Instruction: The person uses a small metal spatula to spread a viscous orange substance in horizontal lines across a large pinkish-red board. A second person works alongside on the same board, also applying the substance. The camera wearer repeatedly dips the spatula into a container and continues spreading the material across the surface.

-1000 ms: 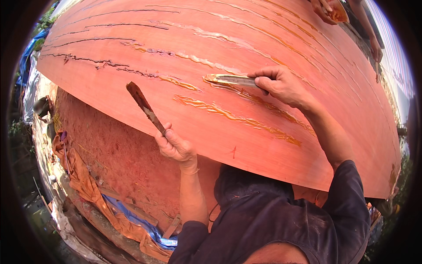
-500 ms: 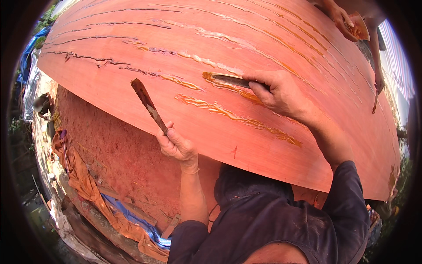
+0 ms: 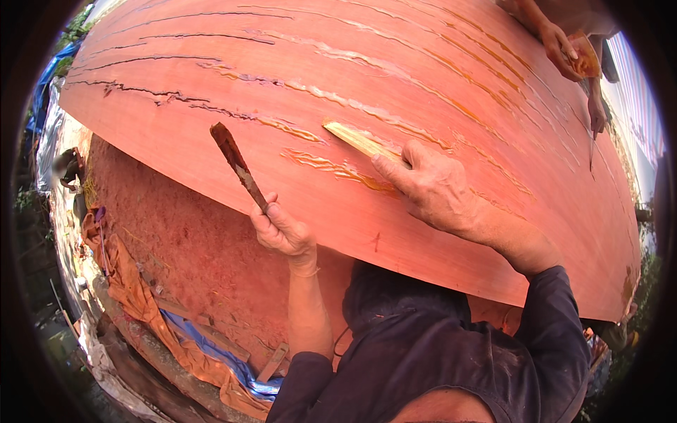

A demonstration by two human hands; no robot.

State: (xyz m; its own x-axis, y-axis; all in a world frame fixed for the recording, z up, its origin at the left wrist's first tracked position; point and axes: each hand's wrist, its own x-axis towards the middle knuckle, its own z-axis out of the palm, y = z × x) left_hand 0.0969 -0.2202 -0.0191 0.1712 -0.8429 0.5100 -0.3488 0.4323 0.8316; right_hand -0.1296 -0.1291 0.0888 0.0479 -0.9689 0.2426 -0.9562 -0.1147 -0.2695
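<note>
My right hand grips a flat wooden stick, its pale face up and its tip resting on or just over a large reddish wooden slab. Beside that stick run cracks with glossy amber filler, partly hidden by my hand. My left hand is closed round a narrow brown-stained scraper, which is held up at a slant over the slab's near edge. Dark, unfilled-looking cracks cross the slab's left side.
At the upper right, another person's hand holds an amber-stained piece; their other hand has a thin tool on the slab. Reddish ground, an orange-brown cloth and blue sheeting lie below the near edge.
My right hand has turned the stick, so its pale face shows instead of the dark one. Less amber filler shows beside my right hand. My left hand stays put.
</note>
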